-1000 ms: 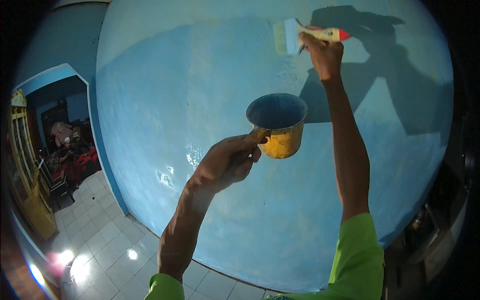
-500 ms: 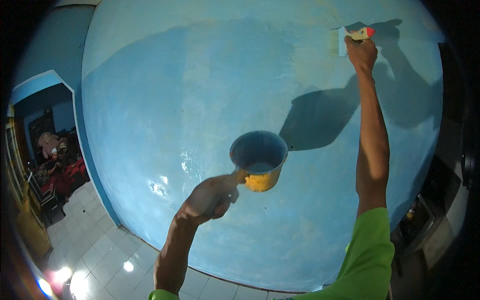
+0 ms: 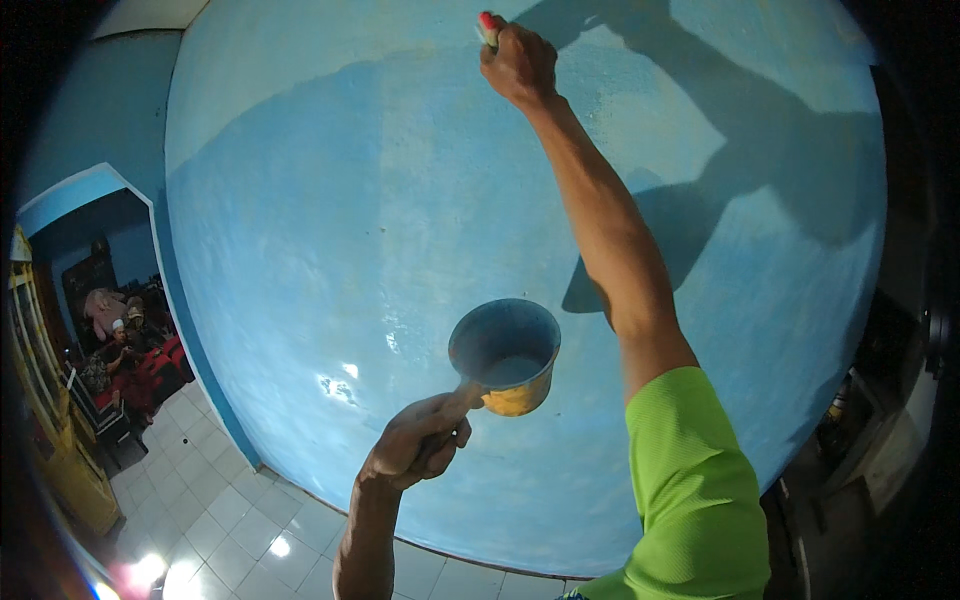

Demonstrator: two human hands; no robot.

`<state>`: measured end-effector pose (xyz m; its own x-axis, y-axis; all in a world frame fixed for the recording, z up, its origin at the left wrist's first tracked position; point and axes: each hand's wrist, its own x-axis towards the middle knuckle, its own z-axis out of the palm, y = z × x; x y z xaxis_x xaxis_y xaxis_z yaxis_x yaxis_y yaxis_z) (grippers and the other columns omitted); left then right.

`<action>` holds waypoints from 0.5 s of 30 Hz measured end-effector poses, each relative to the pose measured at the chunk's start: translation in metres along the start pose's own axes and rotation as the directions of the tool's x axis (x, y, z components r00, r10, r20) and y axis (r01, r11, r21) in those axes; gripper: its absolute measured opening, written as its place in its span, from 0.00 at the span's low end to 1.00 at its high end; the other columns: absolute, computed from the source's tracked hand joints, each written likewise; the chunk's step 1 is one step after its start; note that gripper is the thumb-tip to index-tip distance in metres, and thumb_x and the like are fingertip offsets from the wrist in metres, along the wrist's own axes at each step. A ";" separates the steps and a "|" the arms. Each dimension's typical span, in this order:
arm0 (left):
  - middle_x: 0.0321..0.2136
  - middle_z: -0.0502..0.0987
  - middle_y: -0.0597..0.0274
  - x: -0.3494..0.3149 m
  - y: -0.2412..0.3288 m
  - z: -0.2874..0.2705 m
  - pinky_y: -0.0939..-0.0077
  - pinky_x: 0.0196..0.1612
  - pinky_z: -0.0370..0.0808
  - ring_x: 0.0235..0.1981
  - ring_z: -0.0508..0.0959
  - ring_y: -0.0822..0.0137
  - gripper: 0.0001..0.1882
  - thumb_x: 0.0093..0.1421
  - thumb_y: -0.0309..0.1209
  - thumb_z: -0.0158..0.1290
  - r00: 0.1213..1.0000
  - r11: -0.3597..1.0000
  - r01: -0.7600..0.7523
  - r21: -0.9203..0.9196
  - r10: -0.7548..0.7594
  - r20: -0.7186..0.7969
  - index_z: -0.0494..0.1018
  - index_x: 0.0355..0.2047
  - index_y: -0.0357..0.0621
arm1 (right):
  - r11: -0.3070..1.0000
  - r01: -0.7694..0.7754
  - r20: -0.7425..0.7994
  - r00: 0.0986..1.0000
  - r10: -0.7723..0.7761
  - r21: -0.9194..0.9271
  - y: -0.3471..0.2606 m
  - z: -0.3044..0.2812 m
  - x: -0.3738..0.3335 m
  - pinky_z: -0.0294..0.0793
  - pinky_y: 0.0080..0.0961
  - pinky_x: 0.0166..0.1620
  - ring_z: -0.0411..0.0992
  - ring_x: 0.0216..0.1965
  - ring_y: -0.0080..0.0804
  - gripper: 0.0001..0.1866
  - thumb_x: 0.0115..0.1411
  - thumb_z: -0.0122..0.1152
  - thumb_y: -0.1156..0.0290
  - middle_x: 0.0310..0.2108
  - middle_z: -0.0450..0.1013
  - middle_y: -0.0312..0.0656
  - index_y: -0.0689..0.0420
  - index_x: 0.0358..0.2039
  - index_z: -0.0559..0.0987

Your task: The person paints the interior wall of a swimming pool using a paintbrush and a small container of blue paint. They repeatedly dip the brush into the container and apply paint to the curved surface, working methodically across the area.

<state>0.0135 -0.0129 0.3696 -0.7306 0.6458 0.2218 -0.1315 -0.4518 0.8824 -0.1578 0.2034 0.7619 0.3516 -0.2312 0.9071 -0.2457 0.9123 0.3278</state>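
Note:
My left hand (image 3: 420, 440) grips the handle of a round dipper (image 3: 515, 400), held out at mid height before the wall. The dipper is yellow outside and smeared blue, with light blue paint in its bottom. High up, my right hand (image 3: 522, 65) is closed around a paintbrush (image 3: 490, 28) whose red-tipped handle shows; its bristles are hidden behind the hand. Both hands are in front of a blue wall (image 3: 300, 250), darker blue across its middle and paler along the top and upper right.
White floor tiles (image 3: 230, 510) run along the wall's foot. To the left, a doorway (image 3: 150, 200) with a yellow door (image 3: 75, 460) opens on a room where a person (image 3: 120, 345) sits by red seating. Dark furniture (image 3: 850, 430) stands at the right edge.
My right hand has swept the brush left and upward along the wall. The dipper in my left hand appears slightly lower in view.

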 end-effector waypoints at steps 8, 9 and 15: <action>0.24 0.73 0.62 -0.008 -0.003 -0.020 0.88 0.11 0.60 0.11 0.64 0.82 0.23 0.71 0.34 0.50 1.000 1.000 -0.006 -0.008 0.006 0.011 0.67 0.59 0.27 | 0.927 -0.309 -0.039 0.951 0.308 -0.212 0.169 -0.070 0.010 0.79 0.44 0.48 0.82 0.44 0.49 0.19 0.59 0.65 0.54 0.39 0.83 0.48 0.56 0.41 0.84; 0.25 0.74 0.62 -0.014 -0.006 -0.026 0.88 0.11 0.60 0.12 0.64 0.82 0.23 0.71 0.34 0.50 1.000 1.000 0.011 -0.012 -0.011 -0.009 0.67 0.59 0.28 | 0.887 -0.305 -0.019 0.948 0.318 -0.347 0.180 -0.091 0.010 0.79 0.45 0.48 0.81 0.44 0.49 0.19 0.58 0.65 0.54 0.39 0.83 0.48 0.55 0.41 0.84; 0.26 0.74 0.60 -0.003 -0.014 -0.039 0.88 0.11 0.60 0.11 0.63 0.82 0.23 0.72 0.34 0.49 0.998 0.999 0.017 -0.036 -0.015 0.064 0.66 0.59 0.28 | 0.910 0.225 0.018 0.972 -0.234 -0.349 0.159 -0.130 0.016 0.80 0.43 0.44 0.82 0.41 0.43 0.10 0.67 0.59 0.61 0.40 0.84 0.39 0.46 0.44 0.85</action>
<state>-0.0081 -0.0327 0.3407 -0.6842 0.6904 0.2349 -0.1680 -0.4627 0.8705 -0.0742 0.3887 0.7938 0.3834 -0.4440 0.8098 0.1713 0.8958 0.4101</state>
